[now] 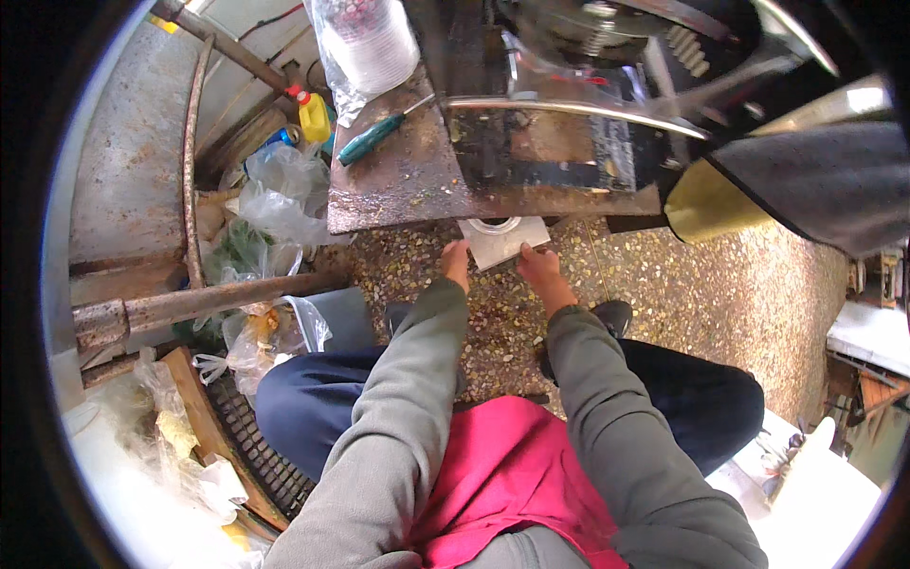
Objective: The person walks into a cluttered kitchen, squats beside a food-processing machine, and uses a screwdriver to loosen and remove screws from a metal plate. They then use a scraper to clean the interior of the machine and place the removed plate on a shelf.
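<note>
Between my two hands is a flat, pale, square metal plate [492, 250] with a round ring on it. Its far part is hidden beneath the worktop's front edge. My left hand [457, 263] grips the plate's left side, fingers closed on it. On the right side my right hand [541, 268] pinches the near corner with thumb and fingers. Both arms reach down and forward past my knees, over the speckled floor [502, 332]. Above the hands lies the dark, worn worktop [398, 204], carrying a teal-handled screwdriver [372, 139].
Dark machinery [588, 47] stands on the worktop beside stacked clear plastic cups [370, 47]. Rusty pipes [218, 295] and plastic bags [280, 190] crowd the left, near a yellow bottle [314, 118]. A dark cloth-like sheet [825, 175] hangs at right.
</note>
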Motion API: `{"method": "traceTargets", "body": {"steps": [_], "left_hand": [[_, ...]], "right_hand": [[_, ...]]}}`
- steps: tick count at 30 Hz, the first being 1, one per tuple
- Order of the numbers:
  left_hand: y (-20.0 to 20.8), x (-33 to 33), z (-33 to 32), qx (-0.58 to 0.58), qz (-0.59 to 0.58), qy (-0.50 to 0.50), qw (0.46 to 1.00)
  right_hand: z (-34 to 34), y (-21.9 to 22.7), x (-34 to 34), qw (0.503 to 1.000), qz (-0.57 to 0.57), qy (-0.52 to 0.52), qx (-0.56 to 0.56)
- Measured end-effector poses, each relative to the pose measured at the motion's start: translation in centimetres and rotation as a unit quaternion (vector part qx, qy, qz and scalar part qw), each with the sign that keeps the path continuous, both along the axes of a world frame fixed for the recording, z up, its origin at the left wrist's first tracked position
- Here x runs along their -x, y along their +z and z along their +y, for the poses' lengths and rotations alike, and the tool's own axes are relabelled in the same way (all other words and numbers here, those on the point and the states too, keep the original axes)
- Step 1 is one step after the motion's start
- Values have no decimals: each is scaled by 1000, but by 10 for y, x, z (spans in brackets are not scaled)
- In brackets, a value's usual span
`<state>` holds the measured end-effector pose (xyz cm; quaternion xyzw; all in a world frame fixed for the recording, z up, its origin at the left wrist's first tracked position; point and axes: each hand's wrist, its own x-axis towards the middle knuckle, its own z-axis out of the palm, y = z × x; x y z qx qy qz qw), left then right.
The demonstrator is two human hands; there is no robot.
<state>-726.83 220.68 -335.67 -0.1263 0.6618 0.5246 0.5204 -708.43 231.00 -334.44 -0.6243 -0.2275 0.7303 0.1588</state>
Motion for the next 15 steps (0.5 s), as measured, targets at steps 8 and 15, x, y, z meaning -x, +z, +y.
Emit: {"method": "traceTargets", "body": {"steps": [8, 15], "left_hand": [[192, -60, -89, -15, -67, -200, 977], [461, -89, -110, -312, 168, -215, 910]], "right_hand": [[-105, 160, -29, 980, -19, -8, -196], [-95, 421, -75, 908, 151, 103, -376]]}}
